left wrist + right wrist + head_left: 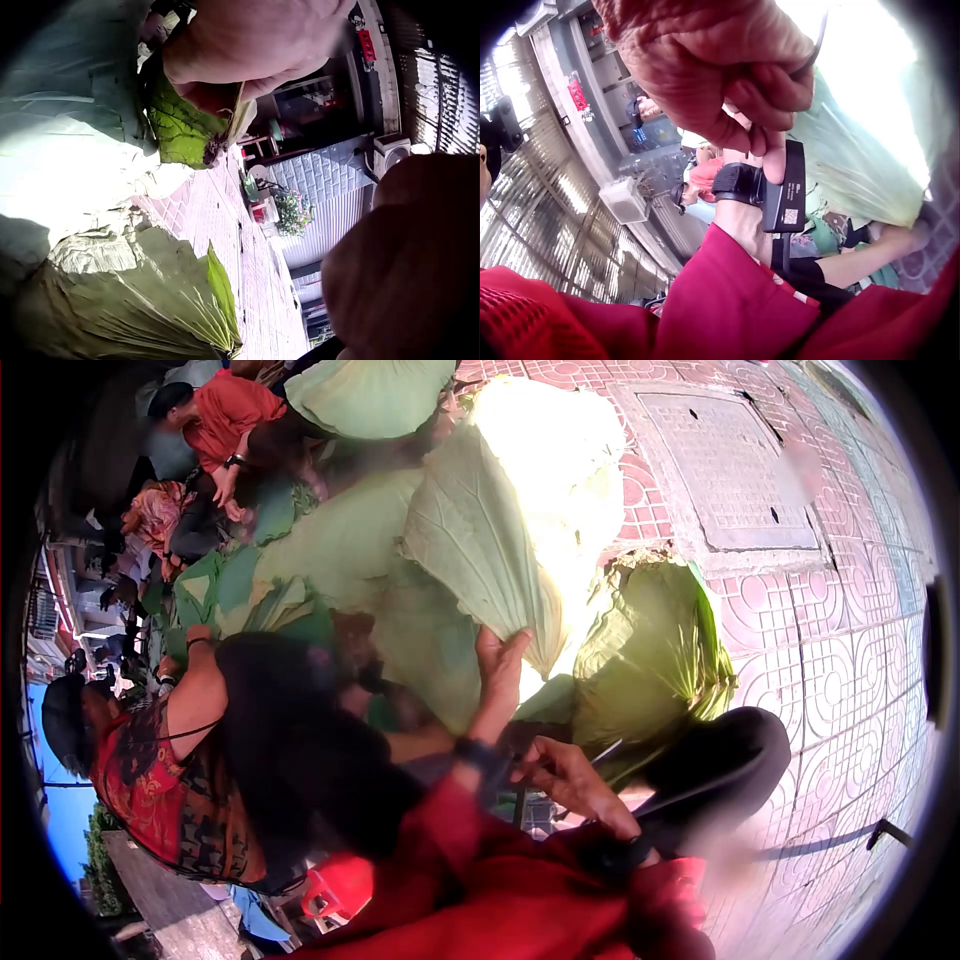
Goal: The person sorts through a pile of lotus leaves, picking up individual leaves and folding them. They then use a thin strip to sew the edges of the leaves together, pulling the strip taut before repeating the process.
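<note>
In the head view, my left hand (500, 672) pinches the gathered lower end of a large pale green leaf (470, 540), thumb on top. The left wrist view has that hand (255, 41) above stem ends (238, 112) and a darker green leaf (178, 124). My right hand (578, 785), fingers curled, is beside my left wrist. A thin dark strand (822, 36) comes from the right hand (712, 71) in the right wrist view; its far end is out of sight. Right fingertips overlap the camera (786, 187) on my left wrist, and contact is unclear.
A folded yellow-green leaf bundle (645, 650) lies right of my left hand on patterned paving (850, 660). More leaves (340, 540) spread beyond. A person in a patterned top (150, 790) sits close on the left; another in orange (230, 415) is farther back. A red stool (340, 885) stands lower left.
</note>
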The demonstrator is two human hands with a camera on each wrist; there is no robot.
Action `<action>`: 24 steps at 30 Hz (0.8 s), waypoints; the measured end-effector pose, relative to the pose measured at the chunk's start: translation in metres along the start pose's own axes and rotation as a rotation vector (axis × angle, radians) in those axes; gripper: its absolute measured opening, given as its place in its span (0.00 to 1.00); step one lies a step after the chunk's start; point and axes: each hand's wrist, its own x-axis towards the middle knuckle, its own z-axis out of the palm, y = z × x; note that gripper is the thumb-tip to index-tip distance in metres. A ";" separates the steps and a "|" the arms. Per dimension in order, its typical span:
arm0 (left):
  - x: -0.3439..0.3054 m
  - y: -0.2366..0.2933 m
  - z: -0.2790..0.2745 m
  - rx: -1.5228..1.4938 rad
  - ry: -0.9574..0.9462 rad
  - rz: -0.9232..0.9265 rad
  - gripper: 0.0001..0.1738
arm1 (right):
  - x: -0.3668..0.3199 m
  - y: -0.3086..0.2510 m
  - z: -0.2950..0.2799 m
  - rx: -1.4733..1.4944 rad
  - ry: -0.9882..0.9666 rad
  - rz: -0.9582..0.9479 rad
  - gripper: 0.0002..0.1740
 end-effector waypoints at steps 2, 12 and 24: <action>0.011 0.003 0.003 0.082 -0.023 -0.008 0.19 | 0.001 -0.014 0.009 -0.195 0.092 -0.050 0.11; 0.118 -0.034 -0.013 0.156 -0.025 -0.021 0.23 | 0.008 -0.049 0.033 -0.221 0.174 0.034 0.06; 0.099 -0.098 -0.095 0.426 0.516 -0.307 0.20 | -0.001 -0.006 -0.002 -0.147 0.118 0.041 0.15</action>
